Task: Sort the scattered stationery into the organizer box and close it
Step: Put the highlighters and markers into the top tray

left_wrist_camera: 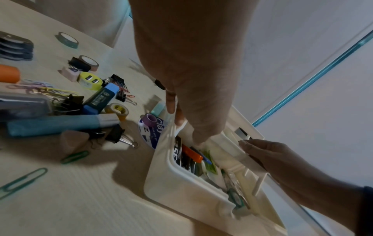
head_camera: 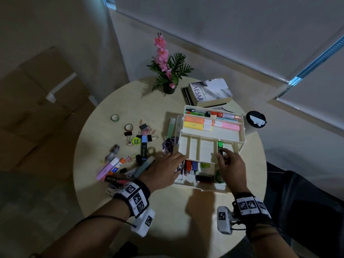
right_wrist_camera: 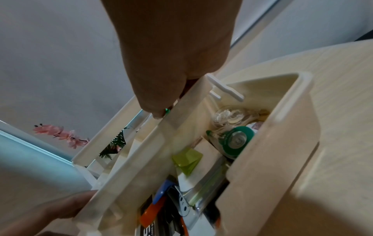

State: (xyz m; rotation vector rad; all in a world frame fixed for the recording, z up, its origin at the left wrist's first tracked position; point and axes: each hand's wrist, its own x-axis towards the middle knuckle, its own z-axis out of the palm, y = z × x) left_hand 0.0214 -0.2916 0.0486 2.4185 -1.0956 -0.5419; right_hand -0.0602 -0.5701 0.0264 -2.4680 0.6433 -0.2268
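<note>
The cream organizer box [head_camera: 204,188] stands open on the round table, its tiers fanned out. The top tray [head_camera: 214,135] holds orange, yellow and pink highlighters. My right hand [head_camera: 223,155] grips a green highlighter [head_camera: 220,147] that stands in a slot of the middle tray [head_camera: 195,146]; only the highlighter's green tip [right_wrist_camera: 166,110] shows at the fingertips. My left hand [head_camera: 178,157] pinches that tray's left near corner, thumb inside the wall [left_wrist_camera: 179,127]. The bottom compartment [right_wrist_camera: 282,127] holds pens and a green tape dispenser [right_wrist_camera: 236,140]. Loose items lie to the left.
On the table left of the box lie a blue highlighter [head_camera: 143,148], a teal one [head_camera: 145,166], a glue stick [head_camera: 116,165], tape rolls [head_camera: 128,127], binder clips and paper clips. A flower pot [head_camera: 168,88], books [head_camera: 210,94] and a black disc [head_camera: 256,119] stand behind.
</note>
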